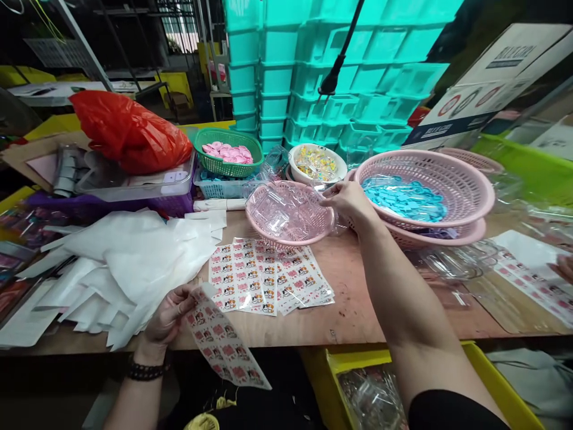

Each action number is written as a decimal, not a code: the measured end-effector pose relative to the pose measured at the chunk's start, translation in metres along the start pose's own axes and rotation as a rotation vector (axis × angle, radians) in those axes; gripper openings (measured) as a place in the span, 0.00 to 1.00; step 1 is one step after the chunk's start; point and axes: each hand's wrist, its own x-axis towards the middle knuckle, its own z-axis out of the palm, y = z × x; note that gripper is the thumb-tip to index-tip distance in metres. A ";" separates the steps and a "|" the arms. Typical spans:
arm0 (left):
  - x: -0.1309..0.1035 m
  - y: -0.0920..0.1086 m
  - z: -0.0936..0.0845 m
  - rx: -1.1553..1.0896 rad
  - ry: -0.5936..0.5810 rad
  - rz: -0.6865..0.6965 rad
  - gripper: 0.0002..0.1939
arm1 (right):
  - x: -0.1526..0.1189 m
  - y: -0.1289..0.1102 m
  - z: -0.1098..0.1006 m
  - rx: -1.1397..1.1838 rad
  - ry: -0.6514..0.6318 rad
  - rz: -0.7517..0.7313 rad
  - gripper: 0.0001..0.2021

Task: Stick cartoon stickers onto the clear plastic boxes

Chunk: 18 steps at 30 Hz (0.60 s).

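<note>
My left hand pinches a sheet of stickers by its upper left corner, and the sheet hangs tilted over the table's front edge. Its print shows rows of pink patches and small cartoon animals. My right hand reaches across to a small pink basket filled with clear plastic cases. Its fingers close on clear plastic at the basket's right rim; the fingertips are partly hidden. Below that basket, several more sticker sheets lie fanned out on the wooden table.
White backing paper is heaped at left. Behind stand a green basket of pink pieces, a white bowl and a large pink basket with blue pieces. A cable plug dangles above. Another person's hand shows at right.
</note>
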 end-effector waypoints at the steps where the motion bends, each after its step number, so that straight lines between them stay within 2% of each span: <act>1: -0.001 0.004 0.001 0.014 0.022 -0.022 0.18 | -0.003 -0.002 -0.004 0.041 -0.009 0.036 0.14; 3: -0.001 0.011 0.006 0.056 0.052 -0.064 0.19 | -0.013 -0.008 -0.013 0.095 0.057 0.082 0.12; 6: 0.001 0.021 0.011 0.138 0.057 -0.105 0.20 | -0.050 -0.018 -0.024 0.207 0.437 0.053 0.08; 7: 0.001 0.024 0.011 0.163 0.054 -0.111 0.20 | -0.069 -0.021 -0.025 0.301 0.542 0.041 0.08; 8: 0.000 0.026 0.011 0.189 0.052 -0.113 0.20 | -0.091 -0.024 -0.025 0.429 0.588 0.033 0.09; 9: -0.001 0.029 0.009 0.216 0.053 -0.112 0.20 | -0.115 -0.026 -0.021 0.594 0.550 0.050 0.10; 10: -0.003 0.030 0.008 0.243 0.058 -0.112 0.20 | -0.141 -0.028 -0.015 0.749 0.440 0.092 0.12; 12: -0.008 0.033 0.005 0.296 0.072 -0.120 0.19 | -0.190 -0.033 0.004 0.934 0.153 0.272 0.16; 14: -0.015 0.035 0.004 0.345 0.073 -0.138 0.18 | -0.227 -0.041 0.031 1.084 -0.146 0.503 0.19; 16: -0.021 0.036 0.008 0.394 0.053 -0.163 0.16 | -0.248 -0.051 0.061 1.208 -0.342 0.672 0.20; 18: -0.025 0.037 0.013 0.438 0.022 -0.191 0.14 | -0.254 -0.060 0.088 1.293 -0.436 0.753 0.22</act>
